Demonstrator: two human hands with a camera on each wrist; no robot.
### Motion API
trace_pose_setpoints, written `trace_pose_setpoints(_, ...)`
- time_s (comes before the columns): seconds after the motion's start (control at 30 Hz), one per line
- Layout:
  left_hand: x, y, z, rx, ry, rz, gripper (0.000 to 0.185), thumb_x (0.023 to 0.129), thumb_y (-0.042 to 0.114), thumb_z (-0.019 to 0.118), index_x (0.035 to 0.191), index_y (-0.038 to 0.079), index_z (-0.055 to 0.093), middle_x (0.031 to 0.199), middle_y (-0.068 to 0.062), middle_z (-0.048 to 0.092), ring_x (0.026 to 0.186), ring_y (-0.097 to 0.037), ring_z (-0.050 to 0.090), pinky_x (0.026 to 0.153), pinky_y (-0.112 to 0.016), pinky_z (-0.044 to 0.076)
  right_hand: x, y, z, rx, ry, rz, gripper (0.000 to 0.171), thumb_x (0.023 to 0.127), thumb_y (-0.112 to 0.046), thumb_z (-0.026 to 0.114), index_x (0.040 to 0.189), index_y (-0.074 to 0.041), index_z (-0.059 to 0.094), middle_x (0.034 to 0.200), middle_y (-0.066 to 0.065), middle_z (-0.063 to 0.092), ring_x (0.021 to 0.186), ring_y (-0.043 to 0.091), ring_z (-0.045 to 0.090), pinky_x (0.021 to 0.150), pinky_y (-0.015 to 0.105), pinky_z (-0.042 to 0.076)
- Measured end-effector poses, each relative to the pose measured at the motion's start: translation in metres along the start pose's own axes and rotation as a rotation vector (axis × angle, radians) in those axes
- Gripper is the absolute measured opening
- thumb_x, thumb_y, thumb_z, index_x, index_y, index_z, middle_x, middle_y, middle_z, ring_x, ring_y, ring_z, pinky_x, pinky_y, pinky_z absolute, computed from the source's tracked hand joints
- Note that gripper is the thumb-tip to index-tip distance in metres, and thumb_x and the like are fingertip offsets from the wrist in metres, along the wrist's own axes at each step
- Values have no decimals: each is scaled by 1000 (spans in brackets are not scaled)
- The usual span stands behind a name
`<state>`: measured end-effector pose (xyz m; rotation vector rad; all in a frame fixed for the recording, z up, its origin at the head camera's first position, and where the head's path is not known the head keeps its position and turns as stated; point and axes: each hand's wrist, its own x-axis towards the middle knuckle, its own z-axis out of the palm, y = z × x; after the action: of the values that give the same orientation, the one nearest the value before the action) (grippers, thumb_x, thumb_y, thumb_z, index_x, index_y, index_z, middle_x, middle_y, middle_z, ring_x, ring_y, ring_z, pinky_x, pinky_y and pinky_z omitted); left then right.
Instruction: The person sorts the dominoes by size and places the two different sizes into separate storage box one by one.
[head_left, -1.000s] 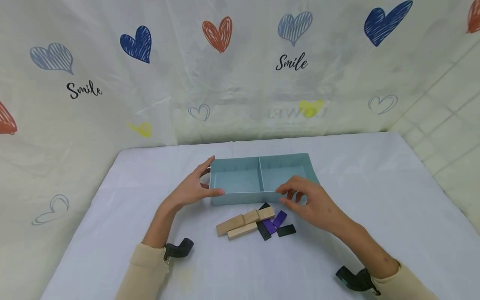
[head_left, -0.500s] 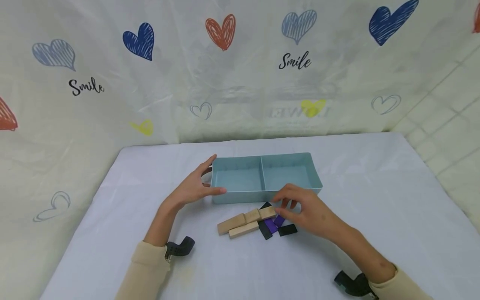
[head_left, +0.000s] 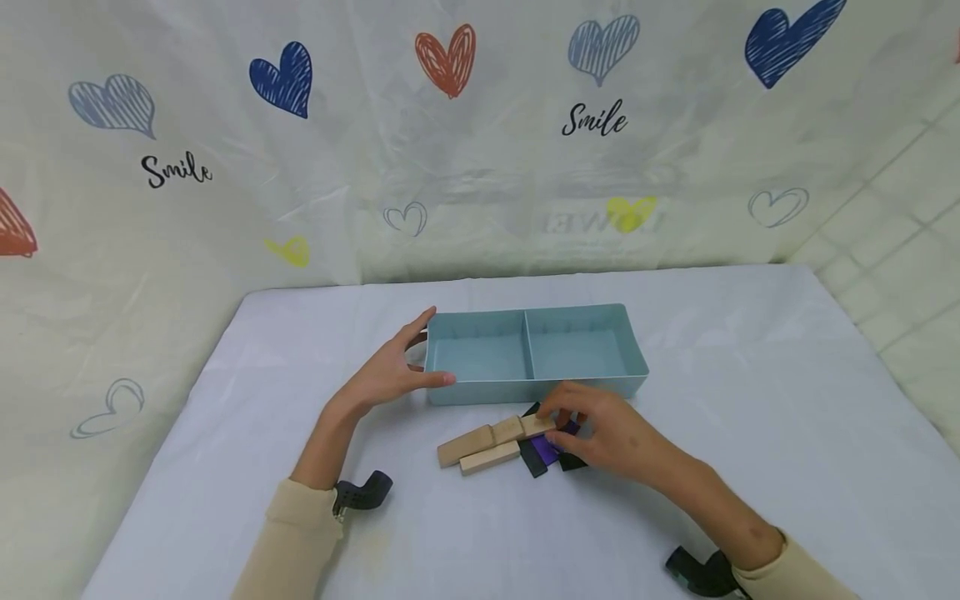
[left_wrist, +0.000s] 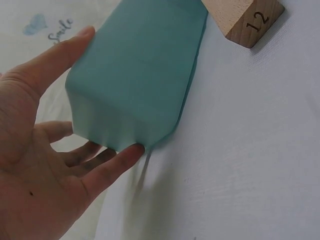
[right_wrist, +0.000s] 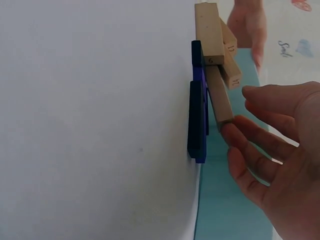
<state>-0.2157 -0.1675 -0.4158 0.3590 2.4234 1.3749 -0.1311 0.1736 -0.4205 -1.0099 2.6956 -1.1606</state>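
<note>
A teal two-compartment tray (head_left: 633, 371) lies on the white table, both compartments bare. My left hand (head_left: 417, 360) holds its left end (left_wrist: 140, 75), with the thumb at the near corner and the fingers along the far side. In front of the tray lies a cluster of wooden blocks (head_left: 487, 457), purple blocks (head_left: 546, 451) and black blocks (head_left: 531, 459). My right hand (head_left: 561, 418) hovers over the cluster's right part with loosely curved fingers. One fingertip (right_wrist: 231, 128) touches the end of a wooden block (right_wrist: 219, 97). A block marked 12 (left_wrist: 252, 17) lies near the tray.
A cloth-covered table (head_left: 750, 433) stretches to both sides and toward me. A plastic sheet printed with hearts (head_left: 285, 79) hangs behind the table. Black wrist mounts (head_left: 360, 492) sit on both forearms.
My right hand has moved left and down from the tray's front wall onto the block cluster, now covering the purple and black pieces. The left hand has stayed on the tray.
</note>
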Motion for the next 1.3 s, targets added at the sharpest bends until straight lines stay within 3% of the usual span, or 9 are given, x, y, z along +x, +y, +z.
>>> trace_pose_setpoints(0.23,0,0,0,0,1,-8,113,82,40,89,167,40,15,173,-2,22,155,-30,39,108,-50,54,1,-1,3,-19,-30,28,31,88,-4,82,115,-14,71,117,-2,71,85,1,62,76,26,59)
trace_pose_setpoints(0.5,-1,0,1,-12,-6,-25,113,81,41,89,167,40,15,173,-3,23,146,-35,51,107,-49,55,4,-2,9,-53,-86,68,31,87,-3,82,115,-14,74,111,-4,70,81,-1,57,72,23,56)
trace_pose_setpoints(0.8,-2,0,1,-32,-5,-23,114,82,41,89,167,38,15,174,-3,22,158,-30,34,112,-52,51,5,-3,12,-86,-105,74,30,86,-6,84,113,-15,75,101,-9,66,80,-2,55,69,21,55)
trace_pose_setpoints(1.3,-3,0,0,-32,-5,-10,111,82,41,89,166,44,15,174,-1,23,161,-25,26,117,-53,45,2,-8,2,-111,-67,32,25,89,0,79,110,-14,76,105,-7,68,83,0,55,70,22,55)
